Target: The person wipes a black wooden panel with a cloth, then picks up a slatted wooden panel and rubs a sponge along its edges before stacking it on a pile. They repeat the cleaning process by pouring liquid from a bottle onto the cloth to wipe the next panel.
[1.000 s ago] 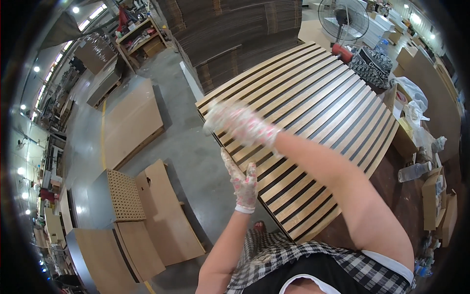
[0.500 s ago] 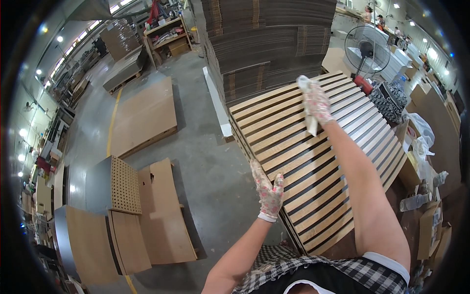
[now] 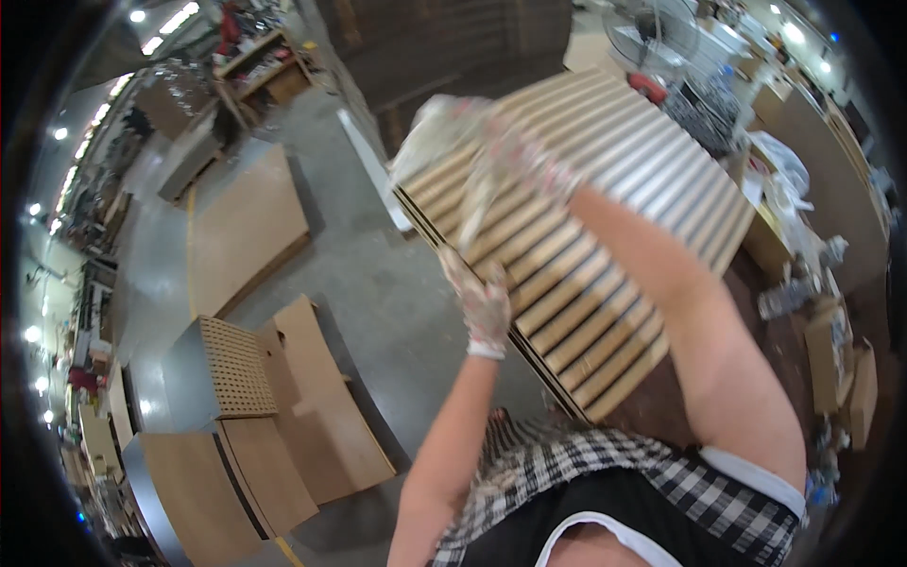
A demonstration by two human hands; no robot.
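While near fan (image 3: 648,36) and cardboard (image 3: 463,57), slatted panel (image 3: 624,180) under cloth (image 3: 436,134) in right grip (image 3: 525,159), left grip (image 3: 484,302) wide.

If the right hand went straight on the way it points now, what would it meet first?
The right hand, past the pale cloth it seems to hold, would probably meet the dark stack beyond the slatted panel; blur and unclear depth leave that uncertain.

Head-worn fisheye, left of pair; looks down and forward from above wearer's chest (image 3: 661,510); slatted panel (image 3: 642,189) near, floor (image 3: 368,293) farther below; edges bend toward dark rim.
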